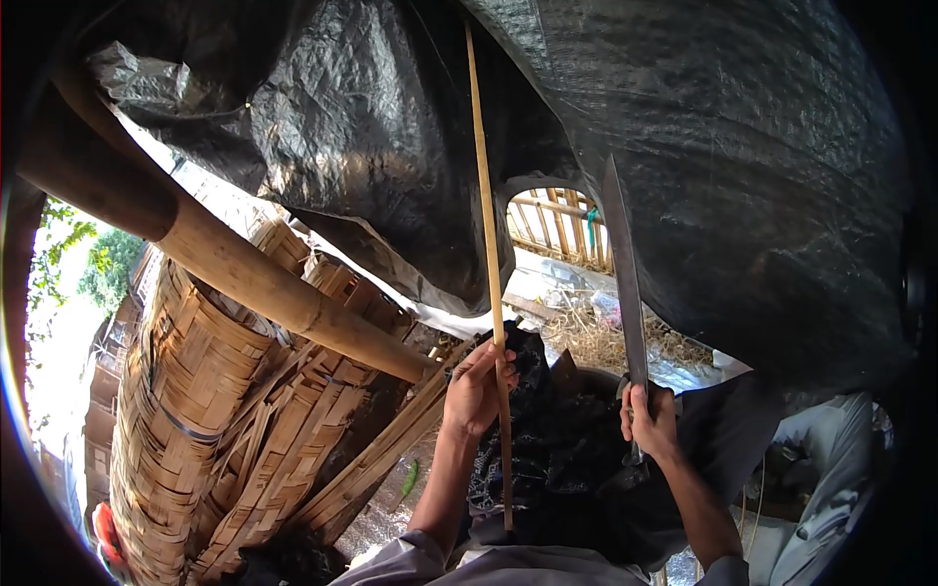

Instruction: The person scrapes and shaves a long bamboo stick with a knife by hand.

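My left hand is closed round a long, thin bamboo strip, which stands nearly upright in front of me. The strip's upper end reaches the dark sheeting, and its lower end hangs over my lap. In my right hand is a machete, its long blade pointing up and leaning slightly left. Fingers wrap the handle, so most of it is hidden. Blade and strip are apart from each other. Dark patterned cloth covers my lap below both hands.
Black plastic sheeting hangs overhead and to the right. A thick bamboo pole slants across the left. Rolled woven bamboo mats stand beneath it, with loose bamboo strips beside them. Straw-like shavings lie ahead on the ground.
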A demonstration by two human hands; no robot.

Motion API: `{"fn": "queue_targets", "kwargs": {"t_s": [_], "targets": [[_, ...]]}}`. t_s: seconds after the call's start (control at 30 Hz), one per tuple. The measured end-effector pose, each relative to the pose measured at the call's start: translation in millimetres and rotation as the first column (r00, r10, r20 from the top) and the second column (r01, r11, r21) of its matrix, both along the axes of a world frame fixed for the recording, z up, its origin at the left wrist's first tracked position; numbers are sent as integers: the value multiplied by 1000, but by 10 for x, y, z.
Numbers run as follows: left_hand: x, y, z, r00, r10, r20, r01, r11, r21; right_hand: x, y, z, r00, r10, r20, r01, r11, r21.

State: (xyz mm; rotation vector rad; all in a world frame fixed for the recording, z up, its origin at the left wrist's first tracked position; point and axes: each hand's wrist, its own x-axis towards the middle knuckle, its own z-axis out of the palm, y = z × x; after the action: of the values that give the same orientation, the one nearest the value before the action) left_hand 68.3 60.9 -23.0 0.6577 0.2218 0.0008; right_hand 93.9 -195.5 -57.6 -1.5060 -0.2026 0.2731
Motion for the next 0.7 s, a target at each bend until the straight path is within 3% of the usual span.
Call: {"fn": "queue_targets", "kwargs": {"t_s": [0.2, 0.5, 0.7], "targets": [[-119, -268, -18, 967, 124, -224, -112, 992, 64, 21, 10, 5, 999, 28, -27, -30, 998, -59], [-457, -428, -2, 951, 155, -269, -140, 987, 74, -18, 57, 9, 996, 47, 77, -33, 984, -174], [-635, -378, 4, 986, 76, -146, -81, 996, -28, -42, 48, -40, 988, 103, 117, -73, 968, -242]]}}
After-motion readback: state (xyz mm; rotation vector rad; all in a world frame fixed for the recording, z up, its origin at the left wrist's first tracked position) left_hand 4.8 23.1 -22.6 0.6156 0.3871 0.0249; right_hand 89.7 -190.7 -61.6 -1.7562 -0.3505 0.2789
